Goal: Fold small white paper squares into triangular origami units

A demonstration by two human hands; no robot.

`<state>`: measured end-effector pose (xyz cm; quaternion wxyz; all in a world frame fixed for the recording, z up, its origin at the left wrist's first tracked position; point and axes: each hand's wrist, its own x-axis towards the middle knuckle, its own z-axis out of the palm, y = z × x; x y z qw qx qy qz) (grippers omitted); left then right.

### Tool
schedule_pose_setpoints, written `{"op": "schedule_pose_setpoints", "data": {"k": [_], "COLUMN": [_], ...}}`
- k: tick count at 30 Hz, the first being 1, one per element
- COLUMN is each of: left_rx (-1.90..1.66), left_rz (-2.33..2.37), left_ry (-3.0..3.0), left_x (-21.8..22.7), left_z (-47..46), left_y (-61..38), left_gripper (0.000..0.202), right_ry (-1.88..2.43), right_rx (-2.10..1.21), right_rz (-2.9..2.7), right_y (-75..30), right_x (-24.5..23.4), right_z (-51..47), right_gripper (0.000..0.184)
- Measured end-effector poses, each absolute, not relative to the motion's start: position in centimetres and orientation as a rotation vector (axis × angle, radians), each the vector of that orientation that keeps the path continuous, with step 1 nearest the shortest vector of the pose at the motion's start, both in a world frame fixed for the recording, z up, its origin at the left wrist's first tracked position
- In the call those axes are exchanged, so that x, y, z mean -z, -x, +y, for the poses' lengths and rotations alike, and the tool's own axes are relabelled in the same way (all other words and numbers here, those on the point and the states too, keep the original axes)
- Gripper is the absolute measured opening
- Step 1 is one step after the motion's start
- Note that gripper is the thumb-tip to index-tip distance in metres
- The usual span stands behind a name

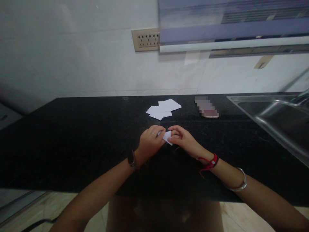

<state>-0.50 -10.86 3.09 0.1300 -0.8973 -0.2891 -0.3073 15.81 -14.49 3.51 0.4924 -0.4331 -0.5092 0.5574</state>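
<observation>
Between my two hands, above the front half of the black countertop, is a small folded piece of white paper (167,137). My left hand (151,139) is closed on its left side, the fingers curled over and hiding part of it. From the right, my right hand (181,138) pinches the other side of the paper between thumb and fingers. Just beyond my hands lie several loose white paper sheets (164,109), overlapping one another on the counter.
The black countertop (84,138) runs along a white tiled wall. A phone (207,107), partly blurred out, lies right of the papers. At the right is a metal sink (263,120). A socket panel (147,40) and a purple blind (188,29) are on the wall.
</observation>
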Motion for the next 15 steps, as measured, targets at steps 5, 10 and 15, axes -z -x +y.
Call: {"op": "schedule_pose_setpoints", "data": {"k": [5, 10, 15], "left_rx": [0.841, 0.824, 0.866], "left_rz": [-0.837, -0.853, -0.921], "left_ry": [2.606, 2.618, 2.582], "left_x": [-3.4, -3.4, -3.2], "left_z": [-11.5, -11.4, -11.3], "left_y": [0.1, 0.1, 0.0], "left_gripper": [0.024, 0.025, 0.020], "right_ry": [1.098, 1.156, 1.220], "right_rx": [-1.339, -1.249, -0.827], "right_rz": [-1.268, -1.365, -1.748], "right_y": [-15.9, -16.5, -17.5], "right_x": [-3.3, -4.0, -5.1], "right_z": [-14.4, -14.4, -14.8], "right_gripper": [0.034, 0.032, 0.020]}}
